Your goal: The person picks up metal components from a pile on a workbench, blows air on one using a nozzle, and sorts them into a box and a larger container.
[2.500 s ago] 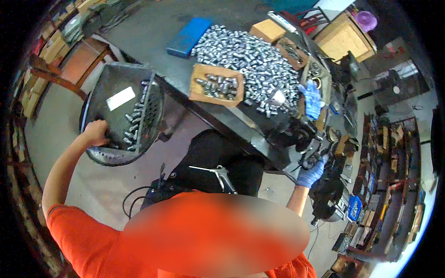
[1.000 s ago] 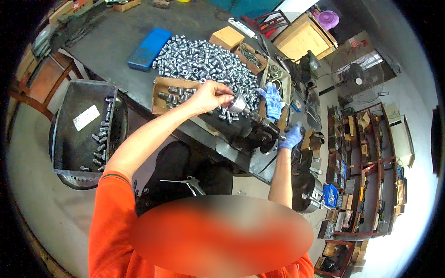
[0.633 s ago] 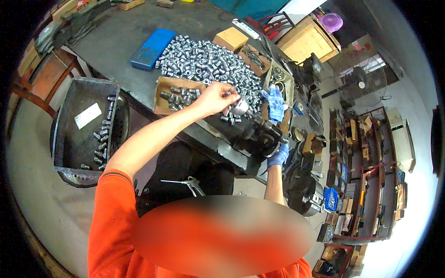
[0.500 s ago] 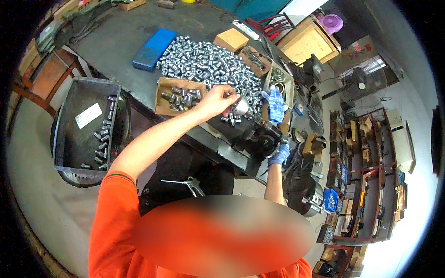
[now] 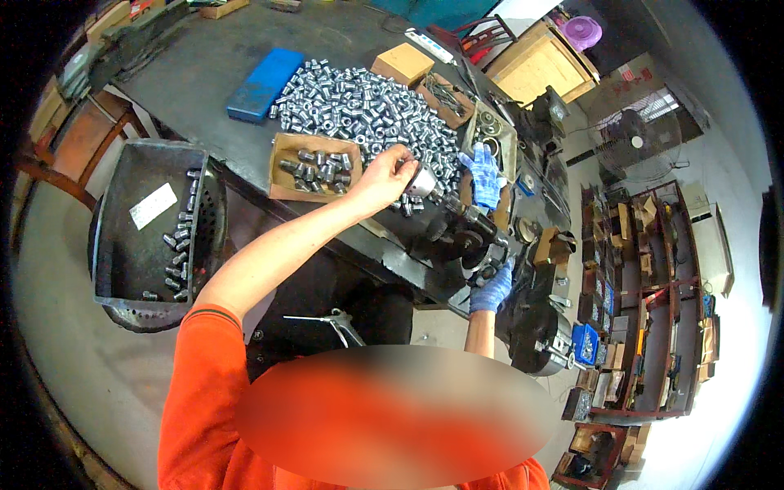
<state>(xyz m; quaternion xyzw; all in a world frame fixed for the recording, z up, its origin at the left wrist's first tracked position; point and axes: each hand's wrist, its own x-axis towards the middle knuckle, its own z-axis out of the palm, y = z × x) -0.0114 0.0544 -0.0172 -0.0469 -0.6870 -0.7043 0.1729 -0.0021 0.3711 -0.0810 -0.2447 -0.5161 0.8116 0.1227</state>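
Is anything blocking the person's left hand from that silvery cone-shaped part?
Nothing visible: the left hand is right at the silvery cone, fingertips seemingly against its wide end. The heaped metal pieces lie beyond, and the cardboard box sits off to the left.

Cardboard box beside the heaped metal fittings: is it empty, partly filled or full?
Partly filled: dark metal fittings lie loose inside the cardboard box, with bare cardboard showing beside them.

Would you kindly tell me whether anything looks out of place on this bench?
One thing: a spare blue glove lies near the machine, while the left hand is bare and the right hand wears a similar one. Nothing looks clearly damaged.
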